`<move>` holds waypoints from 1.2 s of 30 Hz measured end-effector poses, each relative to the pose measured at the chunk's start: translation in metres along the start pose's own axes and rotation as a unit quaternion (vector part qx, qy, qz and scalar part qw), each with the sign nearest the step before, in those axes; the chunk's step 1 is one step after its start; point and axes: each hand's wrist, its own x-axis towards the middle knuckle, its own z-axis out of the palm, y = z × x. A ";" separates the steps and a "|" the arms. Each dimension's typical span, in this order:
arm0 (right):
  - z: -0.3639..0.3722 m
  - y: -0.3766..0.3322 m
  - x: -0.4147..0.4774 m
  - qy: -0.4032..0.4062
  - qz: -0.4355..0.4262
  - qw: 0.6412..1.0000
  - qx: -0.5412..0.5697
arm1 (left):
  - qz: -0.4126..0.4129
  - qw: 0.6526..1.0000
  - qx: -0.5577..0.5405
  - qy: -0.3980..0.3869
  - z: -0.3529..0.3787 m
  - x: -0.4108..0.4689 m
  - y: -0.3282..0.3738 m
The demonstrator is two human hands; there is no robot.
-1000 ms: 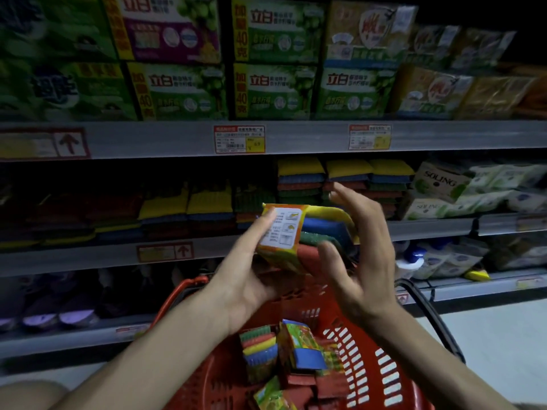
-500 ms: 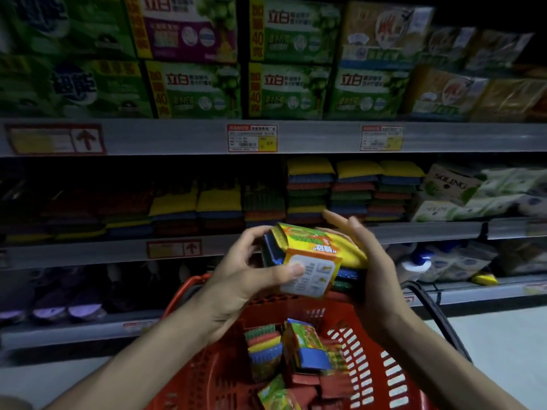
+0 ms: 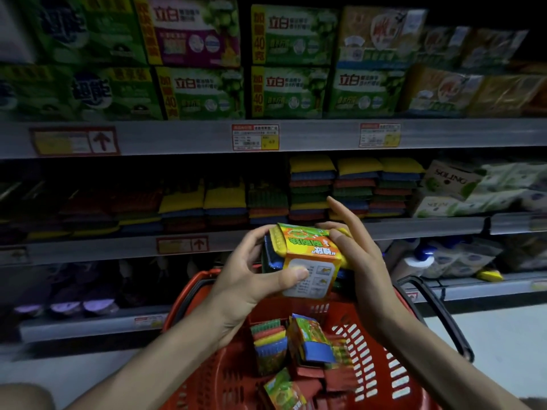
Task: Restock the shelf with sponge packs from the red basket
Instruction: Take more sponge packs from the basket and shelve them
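Head view: sponge pack [image 3: 307, 253] over red basket [image 3: 393, 371]; left hand [image 3: 248, 279] fingers [image 3: 255, 241] clamped round it, right hand [image 3: 364, 261] thumb hooked on (its fingers straight). Risk: one-sided grip, pack slips short of shelf [image 3: 414, 227].

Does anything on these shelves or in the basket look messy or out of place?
Only small things. The sponge packs in the red basket lie jumbled at all angles, unlike the neat shelf stacks. At right, a SOLING pack sits tilted. The held pack shows its label upside down to the camera.
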 end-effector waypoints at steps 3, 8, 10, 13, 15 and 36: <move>0.000 0.000 -0.001 -0.013 -0.005 1.000 -0.004 | 0.002 1.000 -0.003 0.002 0.001 0.000 0.000; -0.003 -0.003 -0.003 0.001 -0.012 1.000 -0.007 | -0.002 1.000 -0.015 0.003 0.008 0.000 -0.001; -0.005 -0.005 -0.004 0.016 -0.001 1.000 0.013 | -0.007 1.000 -0.028 -0.008 0.010 0.000 0.000; -0.008 -0.012 -0.005 0.044 0.052 0.994 0.085 | 0.000 0.998 -0.046 -0.031 0.008 0.001 0.006; -0.014 -0.017 -0.004 0.049 0.092 0.988 0.111 | 0.009 0.998 -0.050 -0.048 0.007 0.001 0.012; -0.001 0.002 0.008 0.046 0.206 0.968 0.135 | -0.125 0.986 -0.095 0.057 0.017 0.000 0.003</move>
